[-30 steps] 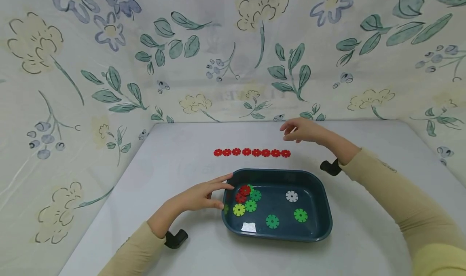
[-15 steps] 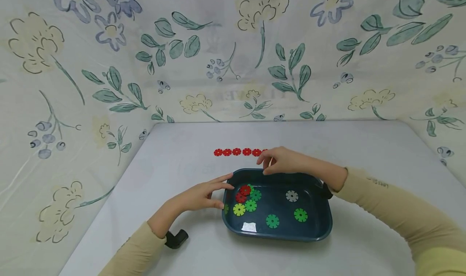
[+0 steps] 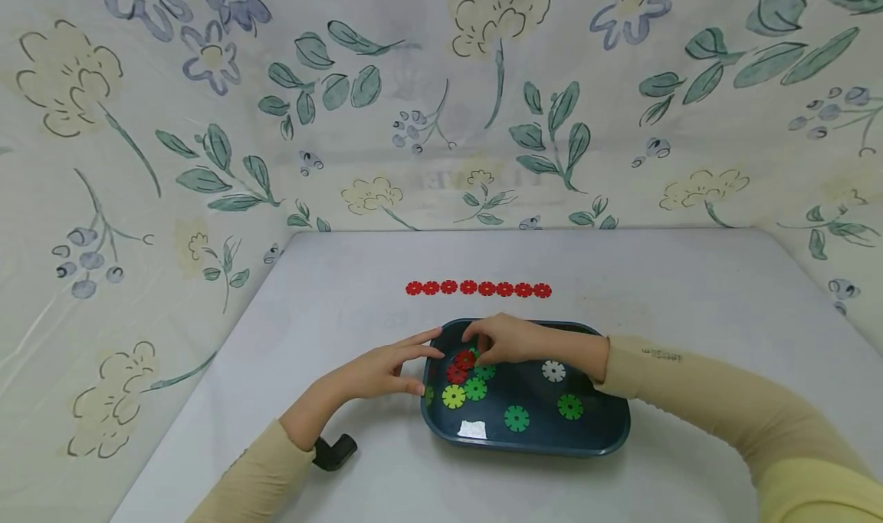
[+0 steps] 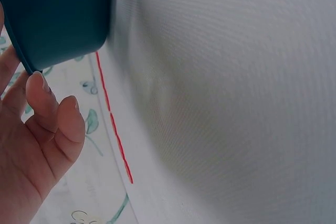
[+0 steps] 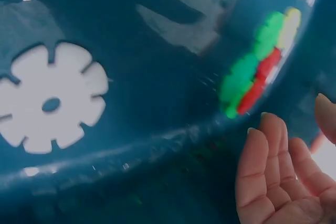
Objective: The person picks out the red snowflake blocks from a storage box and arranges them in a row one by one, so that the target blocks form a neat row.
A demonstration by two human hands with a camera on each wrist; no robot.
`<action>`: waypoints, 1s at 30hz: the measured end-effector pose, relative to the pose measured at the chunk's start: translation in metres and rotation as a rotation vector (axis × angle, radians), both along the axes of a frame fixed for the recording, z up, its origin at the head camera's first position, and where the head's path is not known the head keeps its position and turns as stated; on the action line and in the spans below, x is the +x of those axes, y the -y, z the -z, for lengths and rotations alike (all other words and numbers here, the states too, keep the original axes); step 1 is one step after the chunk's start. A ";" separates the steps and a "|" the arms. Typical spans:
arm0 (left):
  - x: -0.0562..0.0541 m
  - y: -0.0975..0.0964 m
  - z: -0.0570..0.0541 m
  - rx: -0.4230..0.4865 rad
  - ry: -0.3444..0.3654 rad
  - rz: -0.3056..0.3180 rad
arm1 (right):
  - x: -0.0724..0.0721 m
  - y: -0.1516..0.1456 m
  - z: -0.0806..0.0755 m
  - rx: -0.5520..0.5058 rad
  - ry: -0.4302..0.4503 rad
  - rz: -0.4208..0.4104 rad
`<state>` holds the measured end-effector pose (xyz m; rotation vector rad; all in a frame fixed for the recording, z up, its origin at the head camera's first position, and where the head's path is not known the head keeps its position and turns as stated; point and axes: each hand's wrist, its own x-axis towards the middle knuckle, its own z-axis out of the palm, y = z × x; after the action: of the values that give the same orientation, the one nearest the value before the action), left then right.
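Observation:
My left hand (image 3: pixel 378 370) rests at the left rim of a dark blue tray (image 3: pixel 541 389), its fingers relaxed and reaching over the edge, the thumb outside. In the left wrist view, fingers (image 4: pixel 41 98) lie against the tray's corner. Over the tray's far left part is my right hand (image 3: pixel 509 339), thumb and fingers apart. Its fingertips are close to two overlapping red notched discs (image 3: pixel 456 374). Green discs (image 3: pixel 475 389) and a yellow disc (image 3: pixel 453 396) lie beside them. In the right wrist view, the fingers (image 5: pixel 254 166) are near the red and green discs, holding nothing.
Beyond the tray, several red discs (image 3: pixel 486 288) form a straight row on the white table (image 3: pixel 331 277). Inside the tray are a white disc (image 3: pixel 553 370) and separate green discs (image 3: pixel 570 407). A flowered cloth (image 3: pixel 414 86) hangs behind and beside the table.
My right hand has come from the far right of the table, past the row's right end, down and left into the tray. The left hand stays at the rim.

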<state>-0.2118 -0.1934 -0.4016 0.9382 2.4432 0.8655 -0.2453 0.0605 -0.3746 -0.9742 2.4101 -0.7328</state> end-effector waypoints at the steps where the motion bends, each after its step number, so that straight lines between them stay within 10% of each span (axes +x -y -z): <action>1: 0.000 0.000 0.000 0.000 -0.002 0.002 | 0.000 0.002 0.002 0.006 0.003 0.005; 30: 0.001 -0.002 -0.002 0.002 -0.015 0.004 | -0.002 0.022 0.038 0.131 -0.028 0.043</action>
<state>-0.2105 -0.1916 -0.3996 0.9526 2.4527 0.8631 -0.2471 0.0385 -0.4129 -0.8891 2.4752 -0.5716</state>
